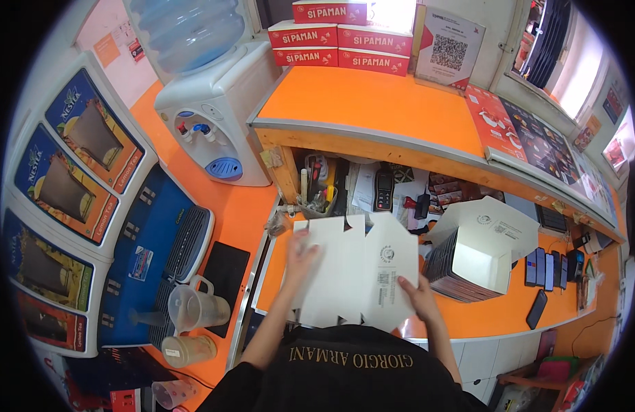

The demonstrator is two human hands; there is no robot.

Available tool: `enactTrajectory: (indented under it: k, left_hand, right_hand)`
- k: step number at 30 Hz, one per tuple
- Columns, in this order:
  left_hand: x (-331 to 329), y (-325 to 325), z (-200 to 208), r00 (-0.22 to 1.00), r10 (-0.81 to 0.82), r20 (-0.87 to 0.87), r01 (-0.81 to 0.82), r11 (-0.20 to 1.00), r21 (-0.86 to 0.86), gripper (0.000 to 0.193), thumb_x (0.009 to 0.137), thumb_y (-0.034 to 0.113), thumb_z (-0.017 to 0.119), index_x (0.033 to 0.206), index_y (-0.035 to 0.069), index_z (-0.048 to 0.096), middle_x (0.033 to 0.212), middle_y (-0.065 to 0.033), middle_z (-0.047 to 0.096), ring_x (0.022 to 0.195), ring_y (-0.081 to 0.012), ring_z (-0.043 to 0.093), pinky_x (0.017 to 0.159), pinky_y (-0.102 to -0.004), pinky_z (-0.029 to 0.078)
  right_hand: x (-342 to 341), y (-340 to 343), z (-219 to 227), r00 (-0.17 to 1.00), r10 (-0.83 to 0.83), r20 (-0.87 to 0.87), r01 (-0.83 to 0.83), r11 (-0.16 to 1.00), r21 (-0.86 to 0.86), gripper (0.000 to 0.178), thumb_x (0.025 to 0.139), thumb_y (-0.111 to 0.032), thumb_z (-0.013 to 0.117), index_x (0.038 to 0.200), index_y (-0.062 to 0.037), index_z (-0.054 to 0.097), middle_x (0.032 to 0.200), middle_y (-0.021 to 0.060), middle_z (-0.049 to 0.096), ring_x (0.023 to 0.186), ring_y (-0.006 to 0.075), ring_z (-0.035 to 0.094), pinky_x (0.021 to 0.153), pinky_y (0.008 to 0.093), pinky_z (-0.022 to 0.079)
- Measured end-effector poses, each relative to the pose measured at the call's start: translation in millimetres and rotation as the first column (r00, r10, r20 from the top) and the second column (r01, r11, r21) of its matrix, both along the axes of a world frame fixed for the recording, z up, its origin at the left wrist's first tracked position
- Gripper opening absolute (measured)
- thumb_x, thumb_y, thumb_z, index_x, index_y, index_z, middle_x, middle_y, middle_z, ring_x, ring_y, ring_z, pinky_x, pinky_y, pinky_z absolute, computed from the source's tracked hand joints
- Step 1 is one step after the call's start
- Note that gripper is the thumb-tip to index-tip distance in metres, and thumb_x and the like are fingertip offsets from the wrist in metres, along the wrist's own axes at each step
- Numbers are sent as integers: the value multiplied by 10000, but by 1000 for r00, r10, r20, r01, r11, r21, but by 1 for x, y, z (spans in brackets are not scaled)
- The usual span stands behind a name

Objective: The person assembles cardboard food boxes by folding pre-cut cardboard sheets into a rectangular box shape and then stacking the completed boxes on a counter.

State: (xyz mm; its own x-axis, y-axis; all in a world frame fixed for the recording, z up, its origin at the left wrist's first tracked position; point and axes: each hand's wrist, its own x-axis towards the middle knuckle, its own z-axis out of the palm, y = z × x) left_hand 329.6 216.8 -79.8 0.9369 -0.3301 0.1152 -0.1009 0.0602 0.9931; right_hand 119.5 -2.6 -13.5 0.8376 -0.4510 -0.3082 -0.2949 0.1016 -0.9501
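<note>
An unfolded white cardboard box blank (341,271) with notched edges and small dark print lies in front of my body, over the near part of the orange counter. My right hand (419,299) grips its right edge, thumb on top and the other fingers mostly hidden. My left hand (301,259) rests on the blank's left part with its fingers extended, slightly blurred. Right of the blank stands a tall nested stack of box blanks (462,275), pale inside, its top flap (486,220) spread open.
Several phones (549,269) lie at the counter's right. Under the raised orange shelf (372,103) are a card terminal (383,191) and a tool holder (319,199). Left stand a water dispenser (214,110), a drink machine (135,261) and a clear pitcher (194,309). Red boxes (304,36) sit on top.
</note>
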Motion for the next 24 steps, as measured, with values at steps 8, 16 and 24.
enactTrajectory:
  k: [8, 16, 24]
  left_hand:
    - [14, 89, 38, 795, -430, -428, 244, 873, -422, 670, 874, 194, 615, 1427, 40, 270, 1452, -151, 319, 1307, -301, 387, 1034, -452, 379]
    - [-44, 25, 97, 734, -506, -452, 349, 853, -389, 621, 900, 230, 625, 1391, 9, 317, 1352, -124, 441, 1216, -254, 466, 1030, -413, 383]
    - [1, 54, 138, 863, -489, -130, 394, 810, -434, 552, 938, 264, 530, 1372, -8, 326, 1299, -153, 499, 1149, -306, 536, 977, -429, 435]
  right_hand:
    - [-17, -8, 118, 977, 145, 156, -118, 979, -167, 311, 930, -191, 563, 1123, 52, 565, 1004, 88, 640, 895, 136, 584, 784, 295, 481]
    - [36, 58, 106, 964, 147, 221, 136, 443, -886, 552, 949, -284, 520, 1371, 26, 347, 1326, 246, 459, 1245, 316, 443, 1032, 392, 339]
    - [11, -10, 90, 831, 165, 532, -83, 981, -175, 737, 925, -516, 448, 1435, -29, 232, 1335, 126, 423, 1196, 200, 458, 1005, 361, 367]
